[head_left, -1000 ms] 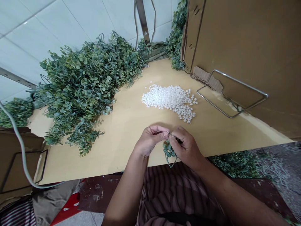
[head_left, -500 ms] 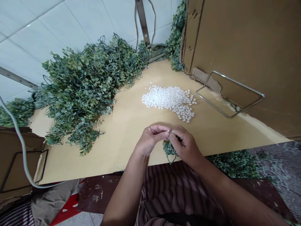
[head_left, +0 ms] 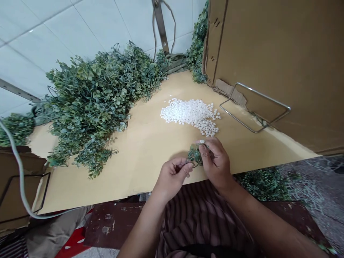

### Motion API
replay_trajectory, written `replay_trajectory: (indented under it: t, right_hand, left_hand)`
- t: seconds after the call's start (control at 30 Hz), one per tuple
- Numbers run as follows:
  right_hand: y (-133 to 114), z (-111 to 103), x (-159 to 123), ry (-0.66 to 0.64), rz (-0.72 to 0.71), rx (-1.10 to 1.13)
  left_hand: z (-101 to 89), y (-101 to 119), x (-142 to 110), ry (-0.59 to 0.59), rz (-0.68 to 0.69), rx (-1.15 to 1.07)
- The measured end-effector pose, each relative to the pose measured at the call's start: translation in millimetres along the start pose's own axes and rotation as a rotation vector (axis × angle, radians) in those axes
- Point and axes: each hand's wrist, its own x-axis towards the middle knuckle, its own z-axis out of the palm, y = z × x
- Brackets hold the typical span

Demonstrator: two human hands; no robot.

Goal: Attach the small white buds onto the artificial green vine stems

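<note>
Between my hands is a small artificial leaf sprig (head_left: 194,153) with green leaves and a thin looped stem. My right hand (head_left: 217,161) is closed on its leafy part, and a small white plastic cap (head_left: 201,142) shows at the fingertips. My left hand (head_left: 173,175) pinches the stem's lower end between thumb and fingers. Just beyond my hands, a heap of small white plastic caps (head_left: 189,111) lies spread on the tan board (head_left: 145,150).
A large pile of artificial greenery (head_left: 91,96) covers the board's left and back. A cardboard box (head_left: 274,53) stands at right, with a metal wire frame (head_left: 255,107) before it. A pale cable (head_left: 20,168) hangs at left. More greenery (head_left: 264,184) lies below the right edge.
My hands have moved apart from their fingertip-to-fingertip position. The right one has risen with the sprig and white cap, while the left has dropped to the stem's end.
</note>
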Motion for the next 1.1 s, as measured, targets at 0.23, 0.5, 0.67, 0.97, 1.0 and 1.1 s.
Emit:
replay_trajectory:
  t: [0.23,0.5,0.67,0.97,1.0,1.1]
  right_hand:
    - [-13,-21,1,-0.168,0.112,0.197]
    - [-22,-37,15,-0.533,0.084,0.332]
    - [-12,-19,13,-0.3,0.384,0.37]
    - [-9,-12,9,-0.244,0.435,0.532]
    - [-9,-13,10,-0.238,0.436,0.526]
    - [-11,-14,12,-0.253,0.449,0.499]
  left_hand:
    - [-8.7,-8,2,0.131,-0.008,-0.212]
    - [-4.7,-11,7,0.177,0.052,-0.221]
    - [3.5,-8,5,0.098,0.019,-0.147]
    - [17.1,-8,6,-0.034,-0.029,-0.053]
    - [18.0,-8,6,-0.042,-0.026,-0.036]
    - [20.2,-11,7,-0.066,-0.013,0.027]
